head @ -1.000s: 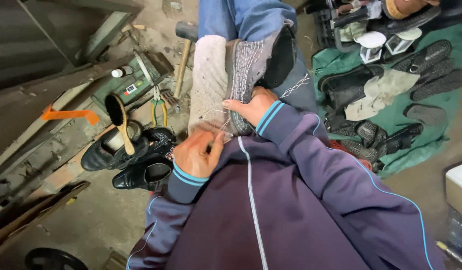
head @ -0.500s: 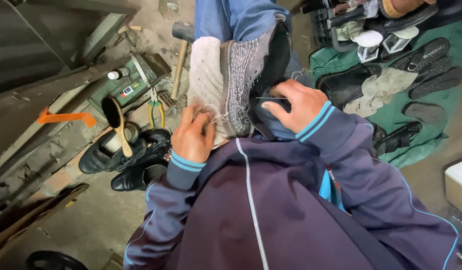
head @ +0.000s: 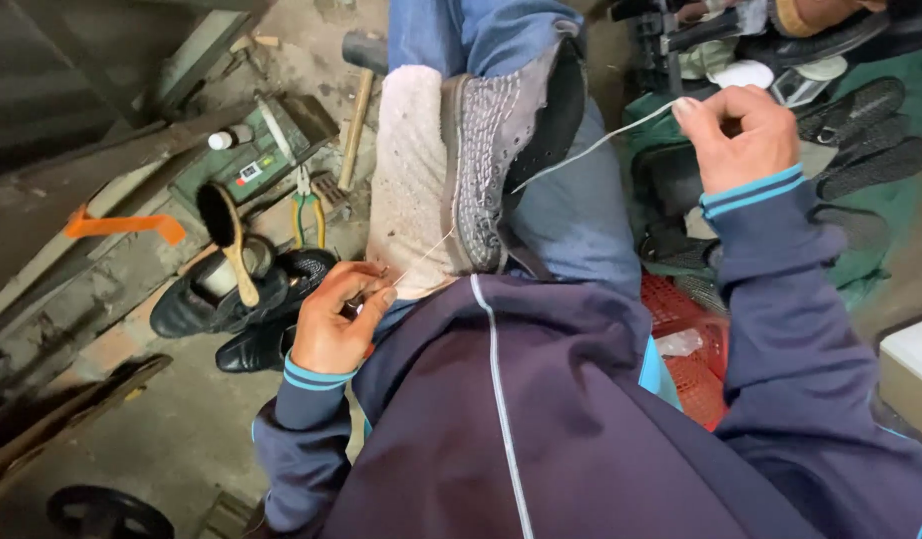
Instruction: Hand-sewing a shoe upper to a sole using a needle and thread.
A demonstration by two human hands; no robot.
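A grey knitted shoe (head: 486, 170) with a pale, rough sole rests upright on the denim lap (head: 571, 210). The right hand (head: 740, 125) pinches a taut white thread (head: 591, 150) pulled out sideways; the left hand (head: 336, 319) pinches the thread's other end beside the sole's edge. Black shoes (head: 231, 299) crowd the floor to the left.

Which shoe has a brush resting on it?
The black shoe on the floor at left, under the wooden brush; the grey shoe being stitched has none.

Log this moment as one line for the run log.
left hand: pinching thread at sole edge | right hand: pulling white thread taut | grey shoe: sole up, on lap
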